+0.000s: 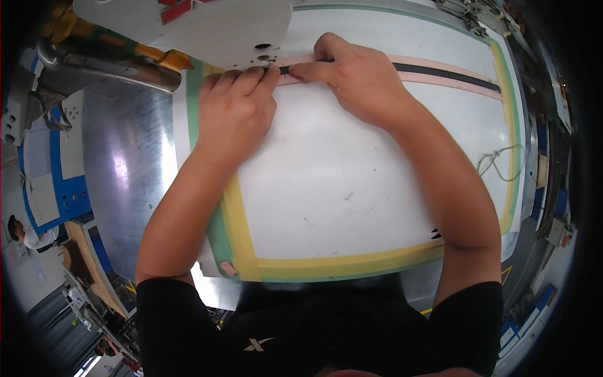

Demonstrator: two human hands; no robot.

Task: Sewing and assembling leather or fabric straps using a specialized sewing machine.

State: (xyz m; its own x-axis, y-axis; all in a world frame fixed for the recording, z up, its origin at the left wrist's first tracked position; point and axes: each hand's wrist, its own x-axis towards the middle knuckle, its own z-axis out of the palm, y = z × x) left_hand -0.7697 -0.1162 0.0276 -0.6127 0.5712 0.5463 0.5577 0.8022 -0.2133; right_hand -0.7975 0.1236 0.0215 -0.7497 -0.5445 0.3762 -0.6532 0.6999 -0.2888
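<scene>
While the black strip (449, 76) runs across the upper part of the frame between pink bands (452, 87), the left hand (235, 113) rests curled fingertips near its visible left stretch, beside the pale machine housing (213, 31); whether they pinch anything, I cannot tell. The right hand (370, 78) stretches one digit along the strip and bends another above it, its grip likewise unclear. Uneven pressure between the hands could skew the strip against the pink, and the housing, so close, could catch the left fingertips. That housing also blocks the upper left, where a metal cylinder (119, 69) juts in. At right, a looped cord (500, 154) lies on the white desk (333, 188), apart from the strip.
</scene>
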